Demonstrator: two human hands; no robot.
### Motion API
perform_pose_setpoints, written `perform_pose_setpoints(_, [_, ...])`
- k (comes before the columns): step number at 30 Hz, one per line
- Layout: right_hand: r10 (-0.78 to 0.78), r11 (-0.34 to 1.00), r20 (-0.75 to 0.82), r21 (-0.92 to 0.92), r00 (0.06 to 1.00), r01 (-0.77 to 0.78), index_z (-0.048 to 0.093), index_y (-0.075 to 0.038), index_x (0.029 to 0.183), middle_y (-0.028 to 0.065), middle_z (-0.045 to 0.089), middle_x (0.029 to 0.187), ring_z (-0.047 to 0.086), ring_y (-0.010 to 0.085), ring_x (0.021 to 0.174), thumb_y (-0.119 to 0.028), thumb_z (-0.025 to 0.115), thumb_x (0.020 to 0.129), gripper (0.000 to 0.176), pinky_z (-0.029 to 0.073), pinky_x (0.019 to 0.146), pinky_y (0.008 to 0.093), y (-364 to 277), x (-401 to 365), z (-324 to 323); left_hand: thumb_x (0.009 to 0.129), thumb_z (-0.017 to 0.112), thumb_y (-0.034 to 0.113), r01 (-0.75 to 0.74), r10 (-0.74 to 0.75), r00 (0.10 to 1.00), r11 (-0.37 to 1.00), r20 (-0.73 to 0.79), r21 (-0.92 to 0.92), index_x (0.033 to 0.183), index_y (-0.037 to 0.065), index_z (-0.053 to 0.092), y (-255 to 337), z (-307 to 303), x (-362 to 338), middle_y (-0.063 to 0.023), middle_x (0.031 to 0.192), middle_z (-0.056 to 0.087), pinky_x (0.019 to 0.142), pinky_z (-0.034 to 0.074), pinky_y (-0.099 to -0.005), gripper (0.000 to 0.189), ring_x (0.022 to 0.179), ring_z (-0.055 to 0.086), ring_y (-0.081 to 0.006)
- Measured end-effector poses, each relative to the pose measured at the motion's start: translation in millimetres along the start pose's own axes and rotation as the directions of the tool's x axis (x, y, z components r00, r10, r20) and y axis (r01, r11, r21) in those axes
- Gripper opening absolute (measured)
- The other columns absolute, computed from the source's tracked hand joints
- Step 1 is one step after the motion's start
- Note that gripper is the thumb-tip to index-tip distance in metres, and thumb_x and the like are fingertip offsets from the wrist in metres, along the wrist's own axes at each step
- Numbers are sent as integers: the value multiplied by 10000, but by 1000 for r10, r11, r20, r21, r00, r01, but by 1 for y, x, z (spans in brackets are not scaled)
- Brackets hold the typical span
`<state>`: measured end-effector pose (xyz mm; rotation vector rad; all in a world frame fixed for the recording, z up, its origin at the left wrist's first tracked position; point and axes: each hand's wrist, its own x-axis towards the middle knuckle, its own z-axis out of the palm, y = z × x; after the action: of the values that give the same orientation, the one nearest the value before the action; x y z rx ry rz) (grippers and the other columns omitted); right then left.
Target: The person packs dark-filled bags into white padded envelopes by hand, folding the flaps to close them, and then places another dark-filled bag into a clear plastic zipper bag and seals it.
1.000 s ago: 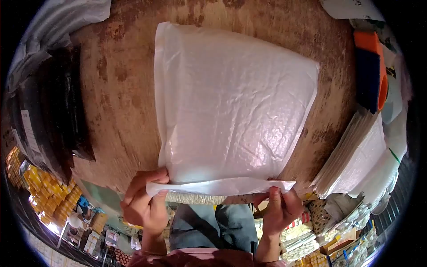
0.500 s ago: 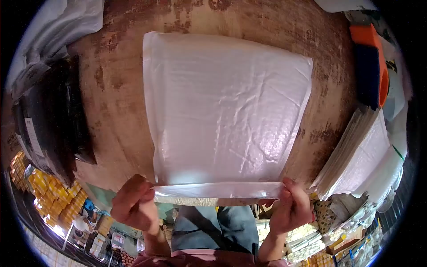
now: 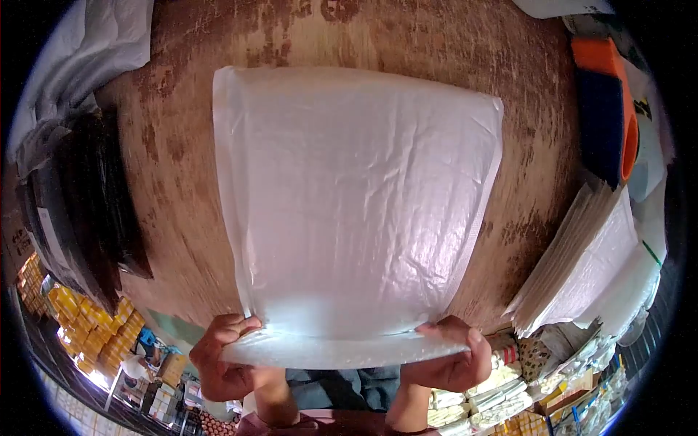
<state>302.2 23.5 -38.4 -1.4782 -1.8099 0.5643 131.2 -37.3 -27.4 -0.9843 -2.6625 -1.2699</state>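
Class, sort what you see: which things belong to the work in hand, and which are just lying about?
In hand: white padded envelope, with left hand and right hand gripping its near edge.
Lying about: stack of white envelopes, pile of black bags, orange-and-blue object, white plastic sheet, all on the wooden table.

Fingers of the left hand point(image 3: 222, 363) and right hand point(image 3: 447, 360) lie partly hidden under the white bag point(image 3: 356, 211).

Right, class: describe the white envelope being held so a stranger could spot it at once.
Find the worn brown table. Spread flat across its middle is a white padded envelope, its near edge gripped by the left hand and right hand. Unlike the stacked envelopes at right, it lies alone.
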Motion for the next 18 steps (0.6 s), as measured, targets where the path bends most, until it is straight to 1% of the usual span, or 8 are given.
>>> perform_pose_setpoints(2, [74,994,-31,85,997,-71,443,-2,1185,81,550,511,523,156,442,-154,414,1018,227,466,491,280,-1,-3,5,956,447,119,-33,39,996,996,-74,78,697,-13,508,3,9,1,-89,579,570,477,464,-285,297,490,551,-181])
perform_pose_setpoints(7, [16,971,-119,-235,993,-44,478,13,1135,145,597,924,500,140,524,-102,388,1019,187,447,486,264,2,-2,11,962,460,91,-4,37,993,960,-114,279,750,-15,498,-14,6,-9,-93,644,553,501,446,-277,241,533,529,-171])
perform_pose_setpoints(9, [161,929,-195,-301,967,-216,519,8,1107,86,592,823,425,68,480,-111,437,1010,174,343,443,209,5,14,14,959,493,78,-4,49,993,925,-109,379,805,-31,518,-20,3,-9,-108,713,570,549,451,-277,190,604,541,-171])
perform_pose_setpoints(13, [613,768,-269,-21,743,-640,565,6,968,115,600,736,472,108,488,-243,478,1006,267,357,443,226,-2,23,-9,930,556,42,-108,170,979,904,-116,414,889,-54,554,-14,15,18,-128,850,587,649,455,-282,105,747,546,-173])
perform_pose_setpoints(14, [663,739,-259,72,703,-670,563,12,930,154,620,777,533,151,517,-280,483,1003,311,411,457,242,-8,25,-15,921,569,32,-125,183,975,918,-122,376,903,-58,562,-17,13,20,-132,880,589,671,456,-285,92,777,545,-174])
perform_pose_setpoints(15, [530,848,-208,146,822,-509,582,-10,901,116,617,724,509,129,449,-398,494,986,407,360,403,206,-12,27,-11,929,557,37,-108,174,975,914,-137,392,896,-59,564,-16,14,22,-119,849,585,664,458,-289,102,751,543,-181])
perform_pose_setpoints(16, [595,790,-84,243,800,-562,596,-6,915,100,617,713,538,120,500,-387,644,908,384,372,424,211,-21,24,-17,933,552,42,-93,162,977,909,-138,407,903,-61,565,-18,12,21,-119,844,584,664,459,-289,108,746,541,-184])
perform_pose_setpoints(18, [551,814,151,118,820,-569,558,52,1011,74,568,741,498,109,560,-454,629,862,533,367,487,203,-35,20,-18,940,543,50,-88,162,977,899,-138,429,908,-62,564,-25,11,20,-118,835,581,662,458,-290,118,737,539,-187])
